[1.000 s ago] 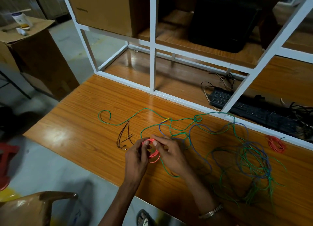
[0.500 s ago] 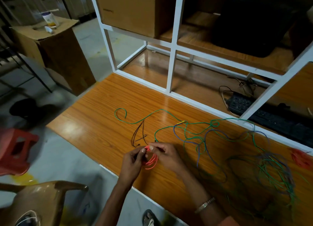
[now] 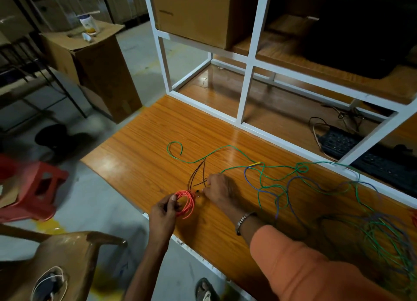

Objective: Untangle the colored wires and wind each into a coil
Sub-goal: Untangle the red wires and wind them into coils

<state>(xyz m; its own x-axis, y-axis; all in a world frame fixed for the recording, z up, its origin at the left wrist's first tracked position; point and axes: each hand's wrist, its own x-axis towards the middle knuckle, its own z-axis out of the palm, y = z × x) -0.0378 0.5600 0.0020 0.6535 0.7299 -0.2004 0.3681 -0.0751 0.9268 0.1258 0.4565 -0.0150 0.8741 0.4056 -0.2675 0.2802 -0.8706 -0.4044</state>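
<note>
Sitting inside the white metal shelf frame (image 3: 244,91): a large cardboard box (image 3: 198,12) in the upper left bay, a dark bulky thing too dim to name in the upper right, and a black keyboard (image 3: 370,156) with loose cables in the lower right. Standing on the floor at left: another cardboard box (image 3: 90,59), flaps open, with a small white bottle (image 3: 89,24) on top.

Gripping a small orange wire coil (image 3: 186,202) just above the near edge of the wooden table (image 3: 140,152): the left hand (image 3: 163,215), thumb and fingers curled round several tight, glossy round loops. Reaching beside it: the right hand (image 3: 220,191), fingertips drawn together at a thin black wire (image 3: 198,175) bent into narrow loops; cannot tell whether pinching or only touching. Trailing loose across the smooth, shiny wood-grain top: a green wire (image 3: 196,159) curled into a hook at its far left end, and a blue wire (image 3: 277,199), both running right into a tangled heap of green and blue strands (image 3: 381,235) near the table's right end. Joining two strands: a short yellow piece (image 3: 256,163).
</note>
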